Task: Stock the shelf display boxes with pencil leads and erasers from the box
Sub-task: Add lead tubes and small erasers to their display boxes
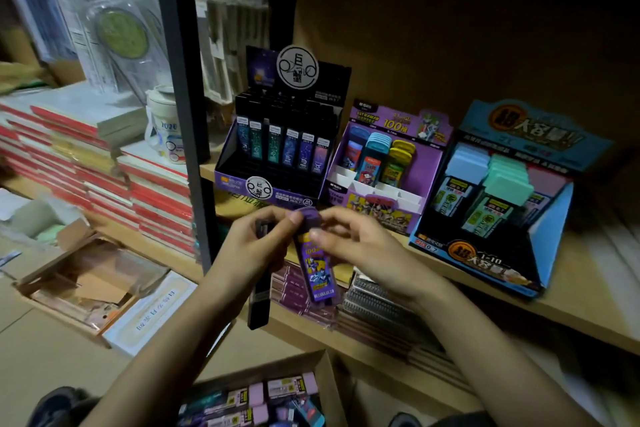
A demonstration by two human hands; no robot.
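Down by your knees sits the stock box point(325, 378). Above it, your left hand point(256, 246) curls round a black lead case point(259, 305). Your right hand point(356, 246) pinches the purple lead case point(317, 270) near its cap, long axis upright. Just beyond, nearer your right, stands the purple display box point(377, 210), its front slots free.

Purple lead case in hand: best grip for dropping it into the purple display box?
Pinch the purple lead case by its rounded cap end, from above, fingers on its flat faces. It hangs near upright, cap up, leaving the body free for the open-topped slots of the purple display box. Right hand pinches just below the cap; left hand holds a black lead case.
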